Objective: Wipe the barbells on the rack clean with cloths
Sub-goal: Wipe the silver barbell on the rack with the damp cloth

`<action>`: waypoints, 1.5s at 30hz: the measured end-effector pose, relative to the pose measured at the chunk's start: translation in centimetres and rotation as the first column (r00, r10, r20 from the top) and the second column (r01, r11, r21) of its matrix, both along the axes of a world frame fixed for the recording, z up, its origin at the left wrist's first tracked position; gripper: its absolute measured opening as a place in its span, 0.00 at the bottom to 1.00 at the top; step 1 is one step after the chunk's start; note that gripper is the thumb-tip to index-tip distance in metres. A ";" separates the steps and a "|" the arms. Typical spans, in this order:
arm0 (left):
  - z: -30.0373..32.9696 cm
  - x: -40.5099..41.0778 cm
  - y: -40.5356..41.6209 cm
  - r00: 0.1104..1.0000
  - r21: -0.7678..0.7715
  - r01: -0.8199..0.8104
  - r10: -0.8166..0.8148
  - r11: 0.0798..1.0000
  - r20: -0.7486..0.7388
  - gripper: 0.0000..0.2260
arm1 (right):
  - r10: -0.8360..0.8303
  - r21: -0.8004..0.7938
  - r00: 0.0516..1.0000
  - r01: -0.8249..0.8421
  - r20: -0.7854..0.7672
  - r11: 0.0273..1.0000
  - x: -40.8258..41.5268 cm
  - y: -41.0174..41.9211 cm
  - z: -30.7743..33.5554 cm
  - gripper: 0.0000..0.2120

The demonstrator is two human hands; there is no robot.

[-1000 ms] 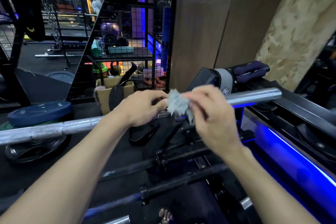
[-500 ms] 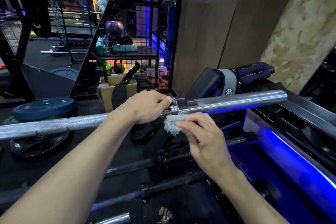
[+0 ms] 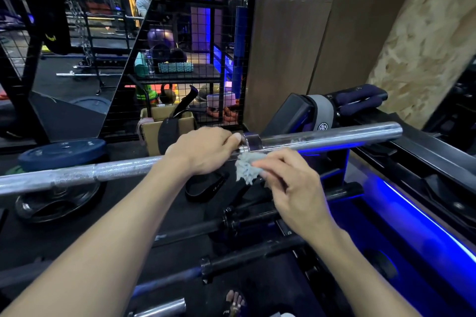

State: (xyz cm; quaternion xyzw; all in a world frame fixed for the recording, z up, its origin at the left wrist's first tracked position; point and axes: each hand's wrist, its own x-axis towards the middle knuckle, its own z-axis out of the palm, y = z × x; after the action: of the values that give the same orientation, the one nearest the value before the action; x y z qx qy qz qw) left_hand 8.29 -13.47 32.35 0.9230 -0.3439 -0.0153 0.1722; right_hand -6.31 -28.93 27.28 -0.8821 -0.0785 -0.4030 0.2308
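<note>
Two dark barbells (image 3: 257,219) below blue-lit rack (image 3: 412,213)

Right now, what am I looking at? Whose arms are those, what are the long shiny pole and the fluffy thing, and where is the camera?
The camera sits on a person's head, looking forward and down, so the two arms are that person's own. This is a gym. The long shiny pole is a silver barbell, a bar for lifting weights. The left hand grips it near the thick collar. The right hand pinches a fluffy pale cloth just under the bar, for wiping it clean. Lower down lie darker barbells on the rack. At the left, round weight plates rest on the floor, and a cardboard box stands behind the bar.
</note>
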 end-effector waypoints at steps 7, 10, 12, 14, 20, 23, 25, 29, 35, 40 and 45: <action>-0.6 0.6 0.6 0.993 -0.295 0.121 -0.113 0.948 0.041 0.09 | -0.086 0.087 0.996 0.084 0.017 0.993 2.0 -1.1 5.0 0.09; -0.3 0.5 0.8 0.995 -0.297 0.095 -0.088 0.950 0.036 0.16 | -0.024 -0.091 0.999 0.021 -0.025 0.996 3.6 0.2 4.2 0.08; -0.4 0.7 0.8 0.996 -0.300 0.090 -0.086 0.950 0.027 0.18 | -0.025 -0.100 0.999 0.028 0.030 0.995 3.0 0.7 2.4 0.08; -0.6 0.9 0.8 0.995 -0.308 0.098 -0.093 0.946 0.032 0.13 | -0.044 -0.056 0.995 0.049 0.092 0.997 1.8 0.9 0.3 0.09; -0.5 1.0 0.6 0.991 -0.322 0.125 -0.107 0.938 0.075 0.11 | -0.030 -0.058 0.995 0.036 0.098 0.998 1.3 1.2 -0.7 0.09; -0.4 0.8 0.6 0.989 -0.325 0.144 -0.126 0.935 0.078 0.10 | -0.051 -0.074 0.999 0.050 -0.015 0.996 3.7 0.3 3.1 0.08; -0.5 0.7 0.6 0.990 -0.321 0.141 -0.126 0.937 0.068 0.10 | -0.051 -0.070 0.991 0.042 -0.126 0.997 5.5 -0.5 5.1 0.09; -0.7 0.9 0.7 0.993 -0.310 0.113 -0.094 0.944 0.078 0.10 | -0.049 -0.072 0.994 0.042 -0.094 0.997 3.6 0.1 4.2 0.09; -0.7 0.8 0.5 0.993 -0.346 0.117 -0.102 0.931 0.062 0.10 | -0.056 -0.088 0.998 0.053 -0.034 0.995 1.1 1.5 2.3 0.08; -0.6 0.7 0.8 0.995 -0.297 0.096 -0.086 0.950 0.045 0.07 | -0.069 -0.114 0.984 0.051 -0.167 0.992 5.7 0.3 5.3 0.10; -0.3 0.6 0.8 0.997 -0.268 0.072 -0.065 0.961 0.032 0.12 | -0.015 -0.074 0.998 0.010 -0.068 0.997 1.9 0.8 3.3 0.09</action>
State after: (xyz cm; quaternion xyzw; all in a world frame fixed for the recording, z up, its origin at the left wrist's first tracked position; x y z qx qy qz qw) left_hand 8.89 -12.62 32.04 0.8787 -0.3765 0.0363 0.2914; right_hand -4.41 -28.17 30.57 -0.9039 -0.0797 -0.3706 0.1981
